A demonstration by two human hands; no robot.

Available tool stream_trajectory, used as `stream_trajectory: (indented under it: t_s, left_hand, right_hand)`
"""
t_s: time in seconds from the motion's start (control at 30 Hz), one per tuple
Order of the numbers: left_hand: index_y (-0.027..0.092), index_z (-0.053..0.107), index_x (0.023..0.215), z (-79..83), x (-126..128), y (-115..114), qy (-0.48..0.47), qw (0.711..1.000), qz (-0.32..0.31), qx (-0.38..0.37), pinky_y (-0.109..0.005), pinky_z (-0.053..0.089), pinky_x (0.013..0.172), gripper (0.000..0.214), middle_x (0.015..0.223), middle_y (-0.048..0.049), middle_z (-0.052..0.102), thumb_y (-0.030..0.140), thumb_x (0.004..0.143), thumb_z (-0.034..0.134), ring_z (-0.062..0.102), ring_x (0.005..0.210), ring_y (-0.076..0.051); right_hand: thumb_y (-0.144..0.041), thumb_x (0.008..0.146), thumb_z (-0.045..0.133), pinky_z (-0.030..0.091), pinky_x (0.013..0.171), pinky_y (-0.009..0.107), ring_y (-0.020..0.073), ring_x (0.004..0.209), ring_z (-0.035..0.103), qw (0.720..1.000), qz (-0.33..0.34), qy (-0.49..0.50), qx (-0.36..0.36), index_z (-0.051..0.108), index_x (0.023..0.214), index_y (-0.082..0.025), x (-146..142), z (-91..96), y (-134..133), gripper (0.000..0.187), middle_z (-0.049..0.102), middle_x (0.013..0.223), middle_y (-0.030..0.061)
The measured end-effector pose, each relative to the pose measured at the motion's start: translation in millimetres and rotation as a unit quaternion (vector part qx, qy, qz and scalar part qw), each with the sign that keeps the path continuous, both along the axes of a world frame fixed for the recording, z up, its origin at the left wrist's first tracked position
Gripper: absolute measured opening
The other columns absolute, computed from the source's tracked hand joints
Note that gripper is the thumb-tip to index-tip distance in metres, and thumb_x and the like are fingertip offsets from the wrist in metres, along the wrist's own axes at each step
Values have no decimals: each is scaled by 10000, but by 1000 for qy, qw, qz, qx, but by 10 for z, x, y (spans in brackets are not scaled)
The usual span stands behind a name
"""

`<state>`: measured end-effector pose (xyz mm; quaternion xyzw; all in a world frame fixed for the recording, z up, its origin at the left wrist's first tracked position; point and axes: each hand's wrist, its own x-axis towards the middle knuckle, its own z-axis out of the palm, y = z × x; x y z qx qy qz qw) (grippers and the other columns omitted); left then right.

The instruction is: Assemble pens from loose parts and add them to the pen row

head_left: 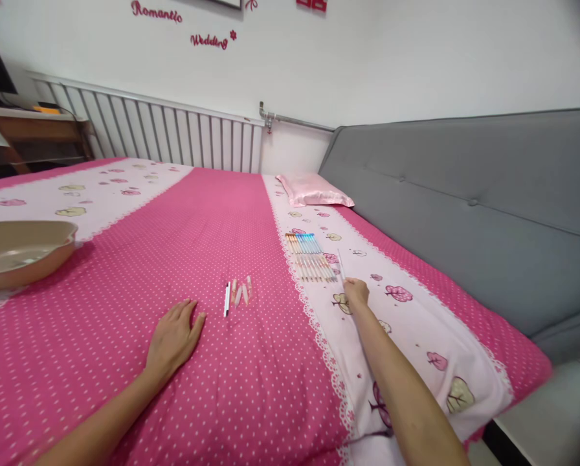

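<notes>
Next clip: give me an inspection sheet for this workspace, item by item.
Surface: bed sheet, pink with white dots, with a pale tree-print strip along the right; lies flat.
Job's things: row of pens on the pale strip; thin pen held just beside the row; loose pen pieces on the pink part.
Clutter: beige basin at the left; pink pillow at the far end.
Hands: left hand flat and open on the sheet; right hand closed on the thin pen.
Cables: nothing seen.
Surroundings: radiator, grey padded panel, wall lettering.
</notes>
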<state>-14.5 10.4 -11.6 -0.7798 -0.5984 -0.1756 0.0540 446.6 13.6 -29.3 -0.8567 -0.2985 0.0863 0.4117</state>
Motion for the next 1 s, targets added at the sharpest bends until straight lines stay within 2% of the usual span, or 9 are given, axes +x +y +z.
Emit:
stream_trajectory:
  t_s: [0.23, 0.37, 0.6, 1.0]
  left_hand:
    - [79, 522, 1196, -21, -7, 34, 0, 1000, 2, -3, -393, 319, 1023, 584, 1231, -142, 549, 474, 856, 257, 472, 1167, -252]
    - [80, 526, 1190, -22, -4, 35, -1, 1000, 2, -3, -394, 319, 1022, 588, 1225, -142, 552, 479, 860, 248, 470, 1165, -254]
    - [74, 516, 1202, -28, 0, 41, 12, 1000, 5, -4, -394, 312, 1025, 596, 1229, -145, 546, 479, 859, 244, 467, 1164, -259]
    - [78, 528, 1189, -37, -12, 52, 10, 1000, 3, 5, -393, 326, 1022, 597, 1222, -143, 554, 486, 853, 250, 482, 1151, -255]
  right_hand:
    - [-274, 702, 550, 462, 635, 252, 199, 771, 652, 998, -38, 0, -48, 703, 954, -225, -69, 55, 89, 299, 702, 898, 106]
    - [-271, 704, 540, 463, 624, 287, 227, 773, 651, 998, -44, -16, -45, 713, 925, -235, -99, 45, 111, 282, 702, 879, 121]
    - [-252, 695, 540, 457, 621, 288, 221, 742, 646, 998, -49, -39, -30, 725, 872, -228, -102, -16, 137, 257, 701, 841, 131]
    - [-252, 765, 463, 434, 693, 319, 246, 878, 601, 996, -29, -76, -29, 684, 973, -192, -205, -6, 87, 309, 669, 954, 133]
